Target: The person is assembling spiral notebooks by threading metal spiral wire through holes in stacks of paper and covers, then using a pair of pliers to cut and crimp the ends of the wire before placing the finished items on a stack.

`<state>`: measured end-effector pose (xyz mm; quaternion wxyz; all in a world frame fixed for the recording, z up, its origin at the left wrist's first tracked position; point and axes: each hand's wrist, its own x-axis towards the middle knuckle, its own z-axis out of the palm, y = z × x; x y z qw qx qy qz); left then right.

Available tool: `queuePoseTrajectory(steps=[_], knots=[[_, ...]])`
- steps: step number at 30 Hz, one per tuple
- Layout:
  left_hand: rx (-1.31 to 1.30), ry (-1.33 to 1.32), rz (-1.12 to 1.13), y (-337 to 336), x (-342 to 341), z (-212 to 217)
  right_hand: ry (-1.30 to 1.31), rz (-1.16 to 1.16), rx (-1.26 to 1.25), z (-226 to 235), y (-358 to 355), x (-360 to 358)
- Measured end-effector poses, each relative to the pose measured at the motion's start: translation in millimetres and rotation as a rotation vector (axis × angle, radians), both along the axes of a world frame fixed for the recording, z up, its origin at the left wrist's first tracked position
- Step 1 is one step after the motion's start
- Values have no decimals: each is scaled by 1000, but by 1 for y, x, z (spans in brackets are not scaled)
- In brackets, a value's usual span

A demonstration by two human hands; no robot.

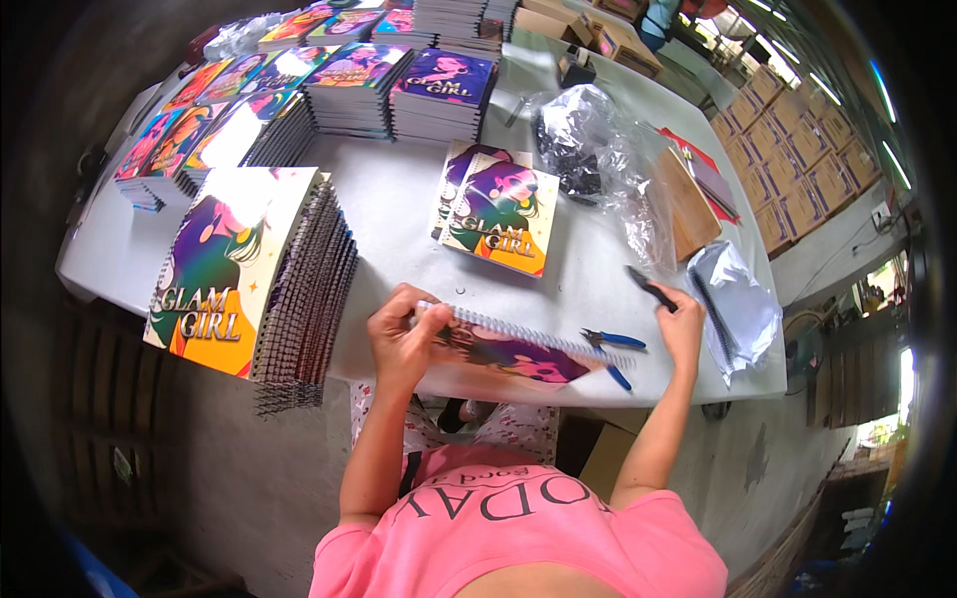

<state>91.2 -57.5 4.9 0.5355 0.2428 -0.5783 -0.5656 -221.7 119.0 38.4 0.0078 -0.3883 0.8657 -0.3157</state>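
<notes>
My left hand [404,334] is closed around the left end of a spiral-bound notebook [508,355], its thumb on the wire. The notebook is tilted up on its edge near the table's front, with the silvery coil on top and its colourful cover facing me. On the right, my right hand [682,317] is closed on a slim black tool [652,288] whose exact kind I cannot make out. Between the hands lie blue-handled cutters [613,340], partly behind the coil's right end. Two similar notebooks [503,211] lie overlapping just beyond my left hand.
A tall stack of spiral notebooks [229,269] stands at the left. More stacks [354,85] fill the far left of the white table [389,219]. Crumpled clear plastic [628,189], a brown board [690,204] and a plastic-wrapped bundle [736,309] lie to the right.
</notes>
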Motion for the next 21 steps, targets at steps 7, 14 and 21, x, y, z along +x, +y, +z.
queuePoseTrajectory(steps=[7,14,21], knots=[[-74,91,191,23,-3,35,277,61,-52,-49,27,2],[-535,-170,365,26,-9,27,336,121,164,-69,35,86],[-738,-310,503,28,-8,32,153,475,-331,37,-16,185]])
